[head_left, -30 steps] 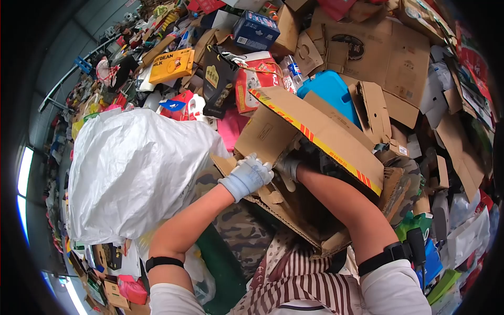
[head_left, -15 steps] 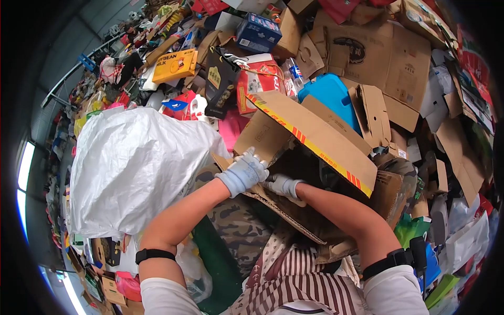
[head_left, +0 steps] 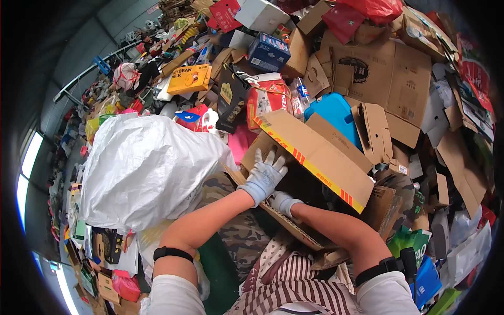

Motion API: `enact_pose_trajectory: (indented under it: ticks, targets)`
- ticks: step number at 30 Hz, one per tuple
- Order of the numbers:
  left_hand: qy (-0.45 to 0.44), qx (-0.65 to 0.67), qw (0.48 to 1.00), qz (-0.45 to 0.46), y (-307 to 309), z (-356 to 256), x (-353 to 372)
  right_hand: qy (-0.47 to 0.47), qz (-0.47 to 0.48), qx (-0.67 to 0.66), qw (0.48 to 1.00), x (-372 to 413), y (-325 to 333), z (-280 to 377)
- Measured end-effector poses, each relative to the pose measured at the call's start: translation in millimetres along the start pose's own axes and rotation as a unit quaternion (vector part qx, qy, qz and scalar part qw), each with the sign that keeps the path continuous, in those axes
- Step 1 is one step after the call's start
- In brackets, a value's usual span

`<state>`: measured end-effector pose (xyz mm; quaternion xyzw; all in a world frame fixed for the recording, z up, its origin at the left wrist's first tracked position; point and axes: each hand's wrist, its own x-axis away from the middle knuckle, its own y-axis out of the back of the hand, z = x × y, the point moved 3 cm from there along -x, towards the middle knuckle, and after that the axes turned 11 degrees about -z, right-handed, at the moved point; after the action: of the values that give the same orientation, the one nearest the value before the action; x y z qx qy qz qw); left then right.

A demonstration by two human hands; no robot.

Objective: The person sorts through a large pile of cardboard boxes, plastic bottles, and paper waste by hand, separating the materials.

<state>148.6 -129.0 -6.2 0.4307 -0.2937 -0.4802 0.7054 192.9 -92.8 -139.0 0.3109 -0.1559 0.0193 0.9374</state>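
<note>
An opened cardboard box [head_left: 320, 157] with a yellow and red printed strip along its flap lies across my lap. My left hand [head_left: 265, 177], in a pale work glove, is held over the box opening with its fingers spread and nothing in them. Just to its right, my right hand [head_left: 284, 202], gloved too, is closed on the near edge of the box, its fingertips partly hidden. The inside of the box is dark, so I cannot make out what it holds.
A large white sack [head_left: 152, 170] bulges at my left. Ahead are a yellow soybean milk carton [head_left: 189, 79], a blue box [head_left: 269, 52], a red bag [head_left: 269, 97] and a turquoise plastic piece [head_left: 335, 116]. Flattened cardboard [head_left: 388, 79] and mixed waste pile up on the right.
My left hand has gone from closed fingers at the box's left side to spread fingers over the opening. My right hand stays at the near edge. The view has shifted slightly.
</note>
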Motion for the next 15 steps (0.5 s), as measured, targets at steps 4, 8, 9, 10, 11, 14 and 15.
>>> enact_pose_trajectory:
  ticks: [4, 8, 9, 10, 11, 14, 15]
  targets:
    - [0.218, 0.04, 0.965, 0.14, -2.1, -10.0, -28.8, 0.016, 0.006, -0.135, 0.991, 5.2, -6.7, -17.0]
    - [0.346, 0.13, 0.925, 0.094, -109.0, -20.3, -85.5, 0.022, 0.007, -0.08, 0.997, 24.6, -1.8, -24.1]
    - [0.254, 0.132, 0.957, 0.036, -96.7, -17.4, -81.0, 0.016, 0.005, -0.07, 0.997, 29.0, -1.0, -27.3]
    - [0.208, 0.134, 0.969, 0.026, -94.8, -7.0, -81.4, 0.013, 0.002, -0.063, 0.998, 32.4, -0.9, -30.1]
    - [0.155, 0.135, 0.978, 0.02, -93.7, 1.3, -81.4, 0.011, 0.0, -0.055, 0.998, 34.8, 0.5, -32.3]
    - [0.052, 0.15, 0.981, -0.111, -84.1, 50.2, -67.3, 0.014, -0.005, -0.032, 0.999, 38.8, 5.1, -37.4]
    - [0.035, 0.167, 0.98, -0.106, -78.9, 60.9, -66.4, 0.02, -0.008, -0.025, 0.999, 39.9, 6.7, -38.8]
